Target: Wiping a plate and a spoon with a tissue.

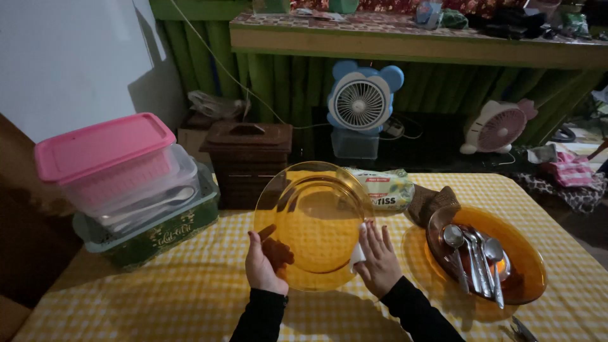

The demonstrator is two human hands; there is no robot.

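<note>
Head view: a person in black sleeves holds an amber glass plate [313, 221] tilted up on edge over a table [190, 297] covered in a yellow checked cloth. The left hand [265, 263] grips the plate's near left rim, thumb showing through the glass and fingers curled behind it. The right hand [379, 258] lies flat against the plate's right rim, fingers slightly spread, pressing a small white tissue [357, 253] to the glass.

Just right of the hands, a second amber plate [525, 278] lies flat on the table and carries several metal spoons [478, 253]. Between the two plates, farther off, sit a tissue pack [386, 188] and a brown woven holder [430, 201].

At the table's left edge, a clear container with a pink lid [101, 145] is stacked on a green-trimmed box [158, 234]. Beyond the table stand a dark brown box [247, 158], a blue bear-shaped fan [362, 101] and a pink-and-white fan [500, 126], below a long green shelf [411, 47].
</note>
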